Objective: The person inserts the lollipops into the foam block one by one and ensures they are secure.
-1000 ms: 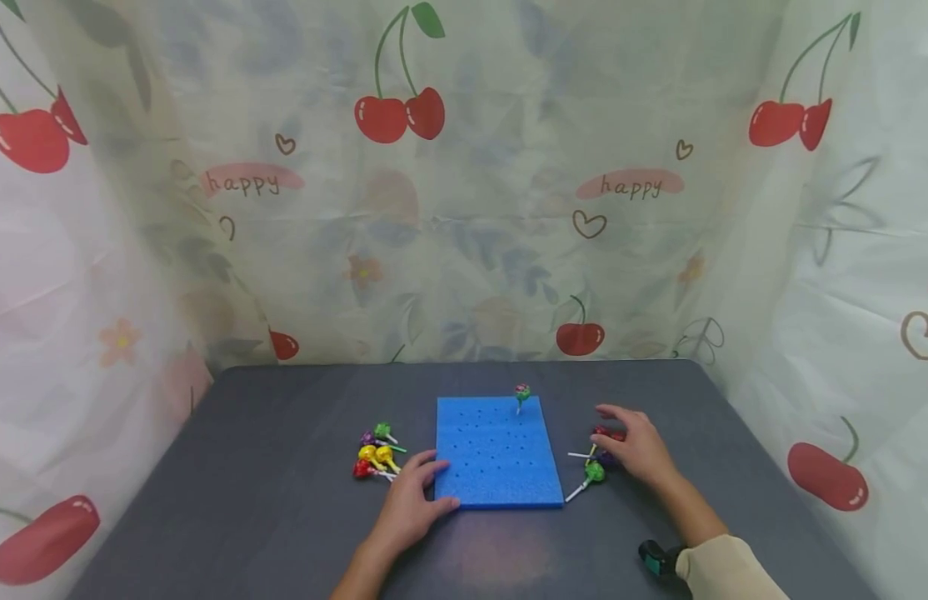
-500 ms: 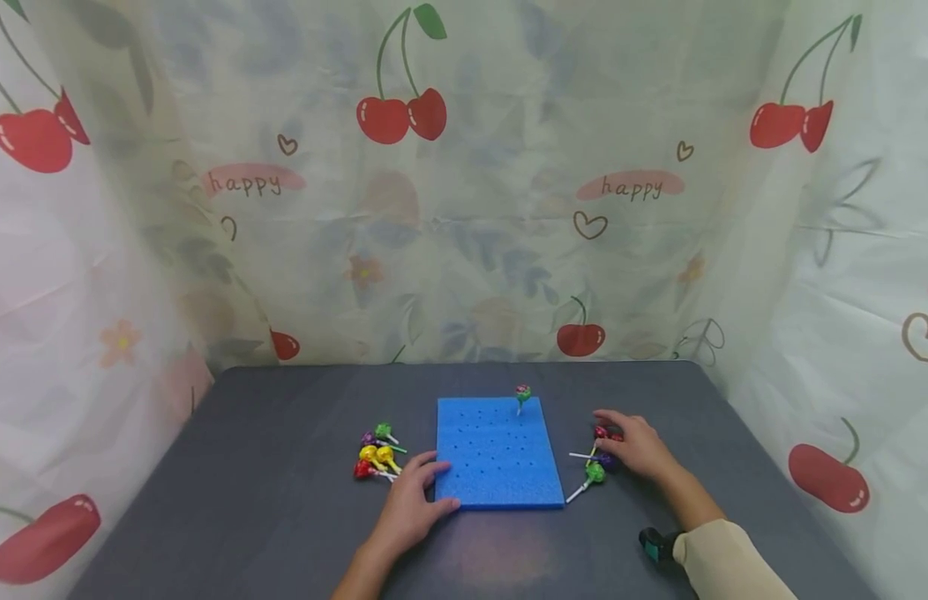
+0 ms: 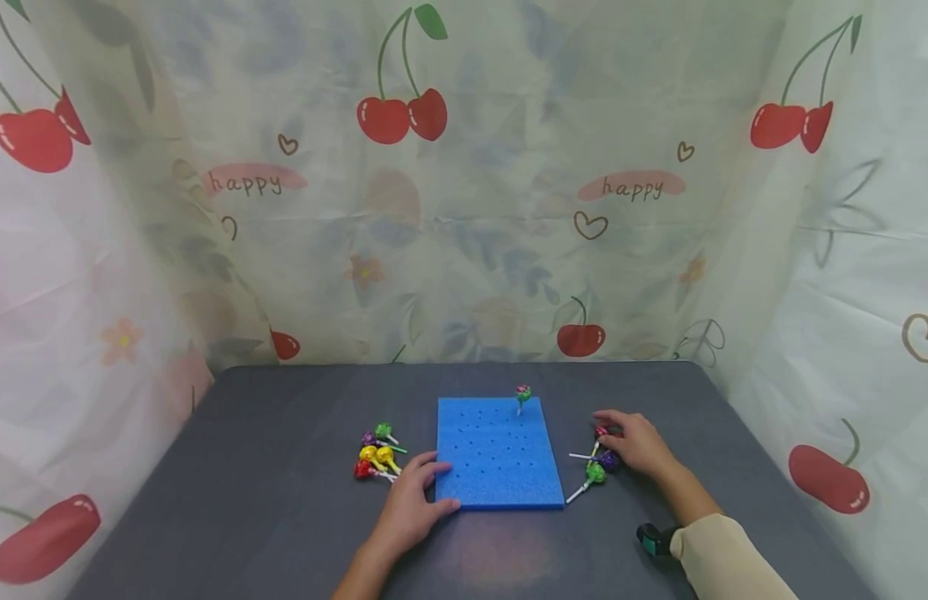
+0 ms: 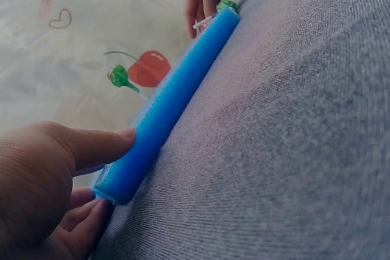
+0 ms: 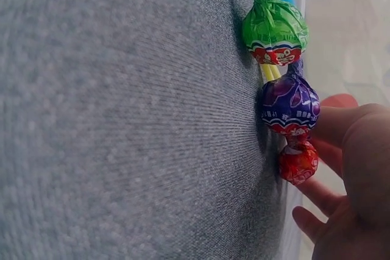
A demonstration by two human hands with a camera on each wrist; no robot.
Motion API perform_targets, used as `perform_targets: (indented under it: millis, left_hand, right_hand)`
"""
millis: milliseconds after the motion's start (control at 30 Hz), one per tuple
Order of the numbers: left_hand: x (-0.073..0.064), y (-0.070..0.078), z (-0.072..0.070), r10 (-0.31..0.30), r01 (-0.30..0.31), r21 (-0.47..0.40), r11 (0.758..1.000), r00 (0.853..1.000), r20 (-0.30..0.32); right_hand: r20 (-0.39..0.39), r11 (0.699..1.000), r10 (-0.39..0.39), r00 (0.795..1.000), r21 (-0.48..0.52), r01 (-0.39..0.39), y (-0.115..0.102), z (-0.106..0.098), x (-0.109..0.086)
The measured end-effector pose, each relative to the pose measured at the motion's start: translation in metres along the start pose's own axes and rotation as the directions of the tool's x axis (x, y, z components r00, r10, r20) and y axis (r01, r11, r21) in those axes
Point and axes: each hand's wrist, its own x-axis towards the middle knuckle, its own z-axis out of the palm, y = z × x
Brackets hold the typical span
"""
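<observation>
A blue foam board (image 3: 501, 492) with rows of small holes lies on the table. My left hand (image 3: 413, 502) holds its near left corner, the thumb (image 4: 106, 144) on the front edge and fingers round the side. One green-and-red lollipop (image 3: 523, 392) stands in the board's far right part. My right hand (image 3: 638, 443) is at the lollipops on the right, its fingers spread about a red lollipop (image 5: 298, 162); the fingertips are partly hidden behind the candies. Nearer me lie a purple lollipop (image 5: 290, 106) and a green lollipop (image 5: 275, 31).
Left of the board lies a second group of lollipops: a green one (image 3: 383, 429), a purple one (image 3: 368, 437), yellow ones (image 3: 385, 455) and a red one (image 3: 363, 469). A patterned curtain (image 3: 464, 250) encloses the dark table (image 3: 284, 533) at the back and sides.
My right hand has shifted slightly, its thumb passing from over the purple lollipop to beside the red one, so more of the purple candy shows. The left hand and board have stayed put.
</observation>
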Motion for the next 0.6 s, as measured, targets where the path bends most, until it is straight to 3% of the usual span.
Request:
perform_targets:
  millis: [367, 600]
  left_hand:
    - [-0.001, 0.001, -0.001, -0.011, 0.011, -0.021, 1.000, 1.000, 0.004]
    - [-0.001, -0.001, 0.000, 0.007, -0.007, -0.026, 1.000, 1.000, -0.003]
  right_hand:
    - [-0.008, 1.000, 0.000, 1.000, -0.011, 0.000, -0.003, -0.004, 0.004]
    - [0.001, 0.998, 0.064, 0.998, 0.024, -0.064, -0.012, -0.008, 0.010]
